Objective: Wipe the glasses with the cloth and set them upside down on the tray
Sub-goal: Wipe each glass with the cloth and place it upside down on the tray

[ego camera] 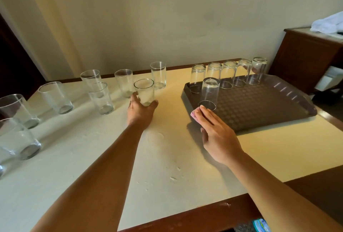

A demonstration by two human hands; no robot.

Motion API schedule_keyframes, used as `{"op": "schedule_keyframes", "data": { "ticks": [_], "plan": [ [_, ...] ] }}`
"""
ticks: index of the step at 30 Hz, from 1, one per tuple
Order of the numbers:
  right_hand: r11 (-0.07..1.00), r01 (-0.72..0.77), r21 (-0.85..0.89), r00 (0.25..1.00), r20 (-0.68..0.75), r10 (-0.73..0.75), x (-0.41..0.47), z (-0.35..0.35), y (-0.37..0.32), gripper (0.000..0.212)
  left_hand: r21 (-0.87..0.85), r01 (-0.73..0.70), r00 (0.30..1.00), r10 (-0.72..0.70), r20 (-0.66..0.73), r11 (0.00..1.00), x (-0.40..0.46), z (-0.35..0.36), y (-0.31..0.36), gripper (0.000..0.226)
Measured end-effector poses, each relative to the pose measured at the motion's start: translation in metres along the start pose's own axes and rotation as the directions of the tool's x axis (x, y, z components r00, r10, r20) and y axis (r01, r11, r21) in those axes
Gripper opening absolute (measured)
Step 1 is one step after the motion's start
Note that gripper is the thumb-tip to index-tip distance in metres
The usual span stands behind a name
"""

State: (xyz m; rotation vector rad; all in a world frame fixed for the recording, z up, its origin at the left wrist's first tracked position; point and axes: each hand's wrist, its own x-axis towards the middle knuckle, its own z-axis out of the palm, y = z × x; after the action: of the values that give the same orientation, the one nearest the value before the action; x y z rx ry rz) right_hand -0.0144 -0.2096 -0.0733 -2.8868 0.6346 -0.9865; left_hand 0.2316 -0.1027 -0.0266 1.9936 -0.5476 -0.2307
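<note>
Left hand (141,110): grip curled round base of upright glass (144,92) on counter (92,157).
Right hand (219,135): fingers fairly straight, pink cloth (195,115) tucked under them, at tray (259,105) edge.
Tray: six inverted glasses (228,74).

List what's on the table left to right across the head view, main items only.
Cluster of upright clear glasses → left hand gripping an upright clear glass → right hand holding a pink cloth → brown patterned plastic tray with upside-down glasses.
</note>
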Motion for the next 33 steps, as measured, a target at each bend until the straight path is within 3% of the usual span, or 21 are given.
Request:
{"op": "schedule_keyframes", "data": {
  "ticks": [6,11,15,19,22,25,28,33],
  "plan": [
    [0.998,-0.045,0.038,0.998,0.035,0.044,0.000,0.002,0.003,0.068,-0.083,0.088,0.995,-0.092,-0.044,0.993,0.014,0.005,0.003,0.079],
    [0.998,-0.029,0.057,0.999,0.015,0.028,0.000,0.002,0.004,0.072,-0.074,-0.006,0.999,0.003,-0.040,0.997,-0.001,0.007,0.006,0.073],
    [0.997,-0.015,0.080,0.999,0.041,0.012,-0.002,0.003,0.007,0.080,-0.261,-0.052,0.999,0.053,-0.004,0.964,-0.024,0.004,0.025,0.069],
    [0.978,-0.089,0.188,0.995,0.050,0.081,0.005,-0.003,0.002,0.073,-0.544,0.061,0.996,-0.016,0.088,0.837,-0.054,-0.006,0.050,0.057],
    [0.908,-0.197,0.370,0.980,0.070,0.184,0.012,-0.017,-0.019,0.067,-0.656,0.173,0.981,-0.068,0.182,0.734,-0.078,-0.018,0.062,0.051],
    [0.827,-0.217,0.518,0.966,-0.008,0.259,0.014,-0.033,-0.052,0.061,-0.740,0.292,0.953,-0.122,0.276,0.605,-0.104,-0.025,0.066,0.044],
    [0.770,-0.169,0.615,0.945,-0.119,0.303,0.019,-0.051,-0.085,0.055,-0.776,0.343,0.933,-0.100,0.345,0.530,-0.126,-0.031,0.065,0.040],
    [0.759,0.000,0.652,0.928,-0.283,0.242,0.022,-0.078,-0.118,0.050,-0.835,0.321,0.931,0.011,0.364,0.447,-0.156,-0.039,0.067,0.023]
  ]
}}
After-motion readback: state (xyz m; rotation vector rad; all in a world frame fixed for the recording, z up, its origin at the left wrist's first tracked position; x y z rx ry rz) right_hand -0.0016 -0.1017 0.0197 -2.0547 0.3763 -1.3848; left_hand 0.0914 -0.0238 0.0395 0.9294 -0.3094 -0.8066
